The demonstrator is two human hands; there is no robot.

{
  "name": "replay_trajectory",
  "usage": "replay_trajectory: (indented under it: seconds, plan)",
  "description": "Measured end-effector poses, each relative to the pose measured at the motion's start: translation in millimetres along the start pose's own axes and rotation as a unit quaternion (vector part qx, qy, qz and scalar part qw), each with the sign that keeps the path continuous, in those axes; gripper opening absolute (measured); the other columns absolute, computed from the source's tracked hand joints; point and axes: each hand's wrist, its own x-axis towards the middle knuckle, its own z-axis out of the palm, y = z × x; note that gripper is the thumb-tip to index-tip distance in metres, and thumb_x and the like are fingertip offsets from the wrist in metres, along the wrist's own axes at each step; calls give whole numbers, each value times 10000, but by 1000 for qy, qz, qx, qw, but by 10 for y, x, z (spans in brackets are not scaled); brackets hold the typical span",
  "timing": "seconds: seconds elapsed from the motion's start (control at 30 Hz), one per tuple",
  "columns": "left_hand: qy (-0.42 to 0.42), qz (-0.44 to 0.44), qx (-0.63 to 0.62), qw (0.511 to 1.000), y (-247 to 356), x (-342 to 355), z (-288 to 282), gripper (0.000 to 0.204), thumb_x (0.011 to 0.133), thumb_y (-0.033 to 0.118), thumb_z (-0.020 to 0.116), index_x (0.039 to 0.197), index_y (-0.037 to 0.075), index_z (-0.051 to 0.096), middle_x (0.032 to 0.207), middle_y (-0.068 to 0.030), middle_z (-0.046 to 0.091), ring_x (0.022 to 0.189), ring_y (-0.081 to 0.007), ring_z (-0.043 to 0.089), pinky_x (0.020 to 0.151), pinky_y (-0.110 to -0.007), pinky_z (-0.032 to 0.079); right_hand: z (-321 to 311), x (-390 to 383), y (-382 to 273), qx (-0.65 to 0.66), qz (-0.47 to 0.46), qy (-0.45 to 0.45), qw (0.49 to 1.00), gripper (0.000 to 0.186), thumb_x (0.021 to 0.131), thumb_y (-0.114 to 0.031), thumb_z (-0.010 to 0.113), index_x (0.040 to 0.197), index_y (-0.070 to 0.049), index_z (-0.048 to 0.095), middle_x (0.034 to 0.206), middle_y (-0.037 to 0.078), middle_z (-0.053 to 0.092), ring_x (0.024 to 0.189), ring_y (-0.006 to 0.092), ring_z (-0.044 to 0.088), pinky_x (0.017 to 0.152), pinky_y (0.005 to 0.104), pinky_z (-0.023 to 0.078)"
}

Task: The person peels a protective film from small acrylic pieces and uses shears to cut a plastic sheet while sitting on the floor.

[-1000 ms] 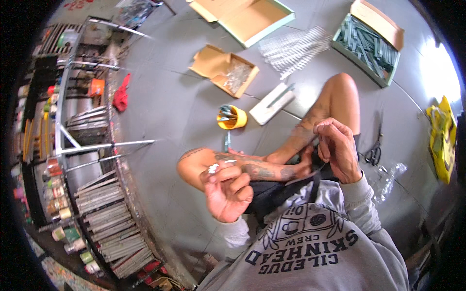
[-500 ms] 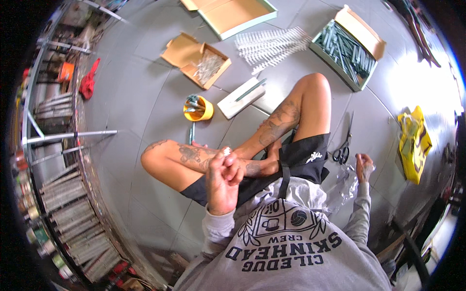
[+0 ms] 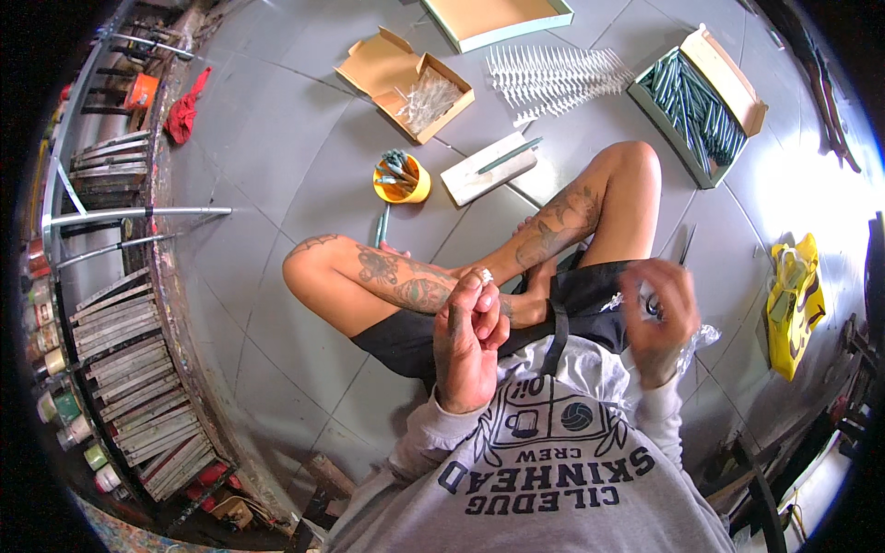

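Observation:
My left hand (image 3: 469, 341) is raised over my crossed legs, its fingertips pinched on a small white piece (image 3: 486, 276) too small to name. My right hand (image 3: 662, 318) hangs over my right thigh, smeared by motion. Whether its fingers hold anything does not show. Beyond it the blade of the scissors (image 3: 688, 244) lies on the floor, the handles mostly hidden by the hand. Crumpled clear plastic (image 3: 702, 339) shows beside my right wrist. In front of my legs stand a yellow cup (image 3: 417, 189) of dark green pens and a white block (image 3: 470, 182) with one pen on it.
An open carton (image 3: 466, 101) holds thin clear pieces; another box (image 3: 678, 152) is full of dark green pens. Rows of white pieces (image 3: 558, 78) lie between them. A shallow box (image 3: 507, 37) sits at the far edge, a yellow bag (image 3: 795, 309) at right, a metal rack (image 3: 138, 212) at left.
My right hand has come up and inward from beside the clear plastic on the floor. My left hand still pinches the white piece. The whole view has shifted slightly.

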Motion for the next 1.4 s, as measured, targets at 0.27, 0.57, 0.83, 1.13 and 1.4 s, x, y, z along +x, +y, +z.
replay_trajectory:
  seconds: [0.27, 0.57, 0.83, 1.13, 1.4]
  plan:
    - [71, -15, 6, 997, -126, -19, 44, 176, 950, 289, 621, 965, 113, 622, 698, 104, 436, 559, 3, 317, 490, -176, 259, 385, 194, -607, 75, -312, -65, 945, 459, 506, -56, 761, 963, -42, 726, 927, 54, 613, 776, 212, 598, 647, 324, 509]
    - [48, -16, 18, 999, -96, -25, 42, 165, 956, 294, 606, 927, 132, 609, 664, 123, 430, 549, 29, 317, 484, -170, 253, 437, 250, -554, 65, -356, -73, 929, 494, 490, -97, 723, 978, -25, 719, 912, 58, 601, 741, 199, 595, 614, 310, 496]
    - [82, -20, 7, 996, -52, -42, 223, 175, 964, 278, 596, 865, 135, 575, 645, 124, 389, 522, 24, 271, 463, -183, 214, 469, 277, -520, 63, -380, -65, 921, 456, 518, -90, 757, 961, 6, 706, 884, 63, 601, 681, 180, 591, 563, 299, 467]
    - [-37, -53, 5, 998, -119, -49, -102, 238, 984, 348, 548, 1036, 122, 604, 723, 93, 428, 621, -28, 383, 528, -206, 308, 473, 288, -496, 95, -364, -75, 924, 425, 574, -84, 817, 964, 23, 687, 870, 83, 631, 625, 170, 596, 535, 290, 444]
    - [-42, -73, -26, 996, -119, -41, -171, 293, 961, 366, 579, 1080, 102, 618, 846, 54, 567, 689, -50, 463, 586, -230, 383, 460, 262, -489, 103, -351, -77, 928, 423, 584, -66, 830, 971, 15, 681, 868, 79, 631, 631, 174, 595, 535, 292, 442]
